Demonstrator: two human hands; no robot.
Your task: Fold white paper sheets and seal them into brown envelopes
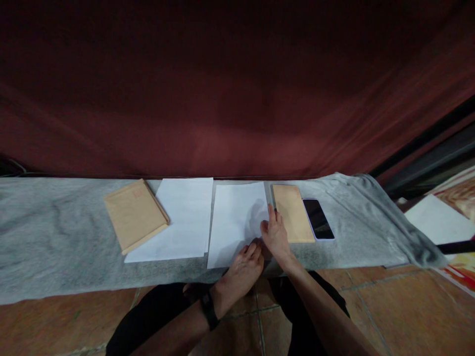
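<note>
A single white sheet of paper (237, 222) lies on a grey cloth-covered bench (55, 237) straight in front of me. My left hand (243, 269), with a dark watch on its wrist, lies flat with fingers stretched out on the sheet's near right corner. My right hand (275, 233) rests on the sheet's right edge, fingers extended, index finger pointing away from me. Just right of that hand lies a tan envelope (293, 212), and beside it a black smartphone (318, 219). Neither hand grips anything.
A stack of white paper (181, 217) lies left of the sheet, with a pile of tan envelopes (135, 215) partly over its left side. A dark red curtain (237, 99) hangs behind the bench. Brown floor tiles and my dark-trousered knees show below. Papers lie at far right.
</note>
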